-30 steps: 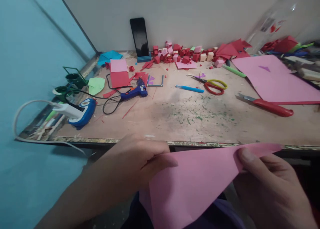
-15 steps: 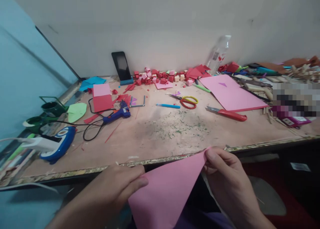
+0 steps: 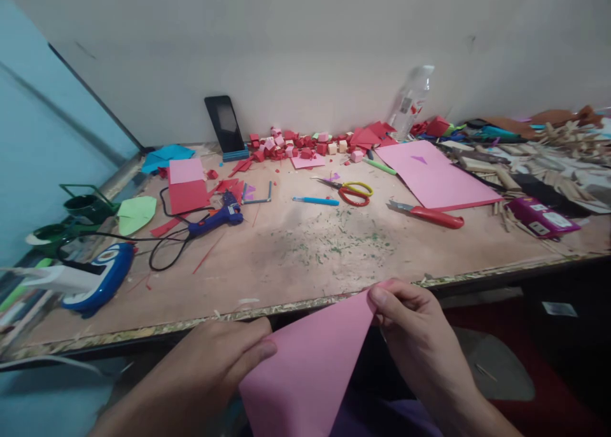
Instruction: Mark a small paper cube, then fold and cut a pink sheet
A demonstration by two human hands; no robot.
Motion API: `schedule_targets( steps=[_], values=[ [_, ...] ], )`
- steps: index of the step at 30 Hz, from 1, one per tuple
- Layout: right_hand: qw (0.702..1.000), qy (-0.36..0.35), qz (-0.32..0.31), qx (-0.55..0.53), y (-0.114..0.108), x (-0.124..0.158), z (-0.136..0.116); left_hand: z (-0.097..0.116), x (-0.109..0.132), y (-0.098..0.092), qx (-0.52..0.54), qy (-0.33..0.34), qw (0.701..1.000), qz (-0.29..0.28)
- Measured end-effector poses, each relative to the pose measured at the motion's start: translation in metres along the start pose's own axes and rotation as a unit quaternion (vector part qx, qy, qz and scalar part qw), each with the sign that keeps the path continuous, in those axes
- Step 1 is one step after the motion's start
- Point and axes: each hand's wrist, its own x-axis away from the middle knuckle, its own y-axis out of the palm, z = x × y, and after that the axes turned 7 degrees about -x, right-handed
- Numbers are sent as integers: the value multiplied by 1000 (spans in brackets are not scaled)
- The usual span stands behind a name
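A pink sheet of paper is stretched between my hands, just off the table's front edge and over my lap. My left hand pinches its left edge, thumb on top and the other fingers mostly hidden behind. At the far right corner, my right hand grips the sheet between thumb and curled fingers. The paper slants, its right corner higher than the rest, and its lower end runs out of view.
On the table lie scissors, a blue pen-like tool, a red-handled knife, a glue gun and a larger pink sheet. Small paper cubes, a phone and a bottle stand at the back.
My right hand and the paper's right corner have shifted slightly left in view. The table scene has also slid a little left. Both hands keep their grip.
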Motion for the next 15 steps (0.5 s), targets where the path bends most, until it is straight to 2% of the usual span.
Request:
schedule_targets(
  steps=[7, 12, 15],
  values=[
    [1000, 24, -11, -15, 1, -1, -2, 1, 2, -2, -13, 15, 1000, 8],
    [997, 22, -29, -74, -1, 0, -5, -2, 3, 3, -36, 79, 996, 27],
    [995, 17, -12, -95, 0, 0, -2, 0, 2, 5, -57, 101, 993, 35]
  ],
)
